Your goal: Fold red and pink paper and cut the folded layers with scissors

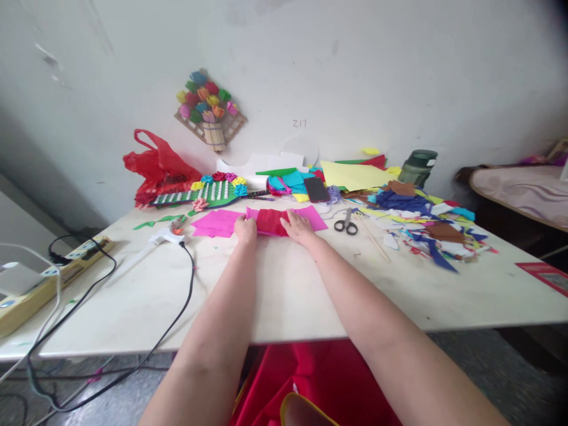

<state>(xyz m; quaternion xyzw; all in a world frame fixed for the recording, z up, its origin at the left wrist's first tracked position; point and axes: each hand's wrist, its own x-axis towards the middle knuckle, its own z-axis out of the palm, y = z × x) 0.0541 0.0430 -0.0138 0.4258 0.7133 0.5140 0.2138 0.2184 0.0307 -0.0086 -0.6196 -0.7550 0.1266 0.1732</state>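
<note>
Your L hand (246, 229) presses the near L edge of the red paper (271, 222), your R hand (299, 227) lies flat w/ fingers spread on its R side — pink sheets (217, 223) under & beside. Scissors (345, 225) just R; glue gun (167, 236) L, its cord (189, 290) trailing over the table (293, 296) — scraps (426, 219) heaped far R.

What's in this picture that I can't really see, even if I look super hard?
All in the head view:
- Whatever is right under the right hand: the hand hides it.
- What's inside the red bag: its plastic hides it.
- The rest of the red card: cut off by the right edge, its print too blurred.
- The yellow-rimmed thing: cut off by the bottom edge.
</note>
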